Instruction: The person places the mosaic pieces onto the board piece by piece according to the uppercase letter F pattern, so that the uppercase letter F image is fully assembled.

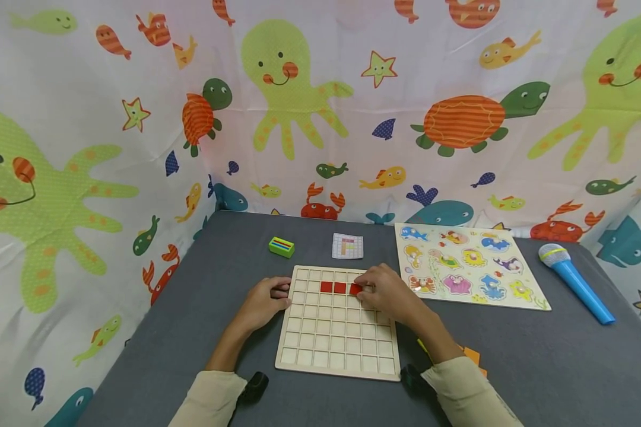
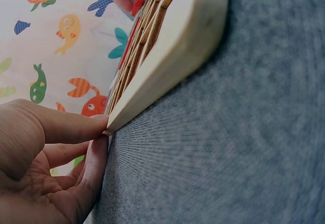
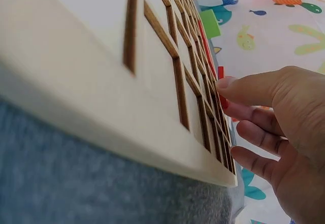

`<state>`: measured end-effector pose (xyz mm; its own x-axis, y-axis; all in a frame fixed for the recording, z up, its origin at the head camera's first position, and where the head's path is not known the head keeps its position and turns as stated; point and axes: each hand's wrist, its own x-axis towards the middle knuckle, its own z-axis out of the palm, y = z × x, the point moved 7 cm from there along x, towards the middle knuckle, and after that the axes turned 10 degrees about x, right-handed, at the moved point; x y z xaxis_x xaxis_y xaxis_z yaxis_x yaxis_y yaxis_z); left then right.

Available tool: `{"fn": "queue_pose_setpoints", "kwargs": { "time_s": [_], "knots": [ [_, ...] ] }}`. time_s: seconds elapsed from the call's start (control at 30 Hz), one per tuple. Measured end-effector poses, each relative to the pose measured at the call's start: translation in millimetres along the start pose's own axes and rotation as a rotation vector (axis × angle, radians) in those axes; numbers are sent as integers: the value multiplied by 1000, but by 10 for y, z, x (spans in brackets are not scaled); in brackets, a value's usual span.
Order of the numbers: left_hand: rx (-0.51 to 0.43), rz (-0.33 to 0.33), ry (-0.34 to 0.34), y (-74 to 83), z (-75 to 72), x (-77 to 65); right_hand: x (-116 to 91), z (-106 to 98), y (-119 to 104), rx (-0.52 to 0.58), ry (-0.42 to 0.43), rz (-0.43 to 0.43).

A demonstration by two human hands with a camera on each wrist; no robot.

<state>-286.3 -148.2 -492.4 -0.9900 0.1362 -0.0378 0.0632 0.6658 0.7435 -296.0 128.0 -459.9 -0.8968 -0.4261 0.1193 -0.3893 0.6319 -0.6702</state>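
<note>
Viewpoint: clock directions are read from the middle of the grid board in the head view, with 12 at the far side.
Grid board: one square tray of pale wood, divided into square cells (image 1: 345, 344), is laid flat on the grey cloth-covered counter (image 1: 513, 379); seven cells are counted along its near row.
Red tiles: three are counted. Two small flat red square tiles (image 1: 333, 287) are set in neighbouring cells of the second row from the far edge, near 12 o'clock.
Third red tile: one more red square tile (image 3: 222, 88) is held on edge just to their right; whether the board is touched by it cannot be told.
Right hand: at 2 o'clock, the third red tile is pinched between thumb and fingertip by the right hand (image 1: 389, 292).
Left hand: near 10 o'clock, the board's left edge is grasped between thumb and finger by the left hand (image 1: 263, 303).
Striped block: one small green block with coloured stripes (image 1: 281, 247) is placed at 11 o'clock.
Card: one white card printed with a grid (image 1: 348, 246) is placed at 12 o'clock.
Picture board: one pale board with colourful sea creatures (image 1: 437, 274) is placed at 2 o'clock.
Microphone: one blue toy microphone with a silver head (image 1: 579, 286) is laid at 3 o'clock.
Orange pieces: flat orange pieces (image 1: 472, 355) are partly hidden by the right sleeve (image 1: 470, 394), between 3 and 4 o'clock; their number cannot be told.
Backdrop: three green octopuses and two turtles are printed on the white cloth (image 1: 374, 172).
</note>
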Motion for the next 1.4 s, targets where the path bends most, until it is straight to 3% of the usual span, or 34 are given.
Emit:
{"fn": "queue_pose_setpoints", "kwargs": {
  "time_s": [0.9,1.13,1.4],
  "knots": [
    [8,7,2,33,-3,-1,52,14,-27,7,-20,29],
    [10,2,3,25,10,3,-37,-33,-16,40,-9,30],
    [8,-5,10,5,0,11,-287,-126,58,98,-2,51]
  ]
}}
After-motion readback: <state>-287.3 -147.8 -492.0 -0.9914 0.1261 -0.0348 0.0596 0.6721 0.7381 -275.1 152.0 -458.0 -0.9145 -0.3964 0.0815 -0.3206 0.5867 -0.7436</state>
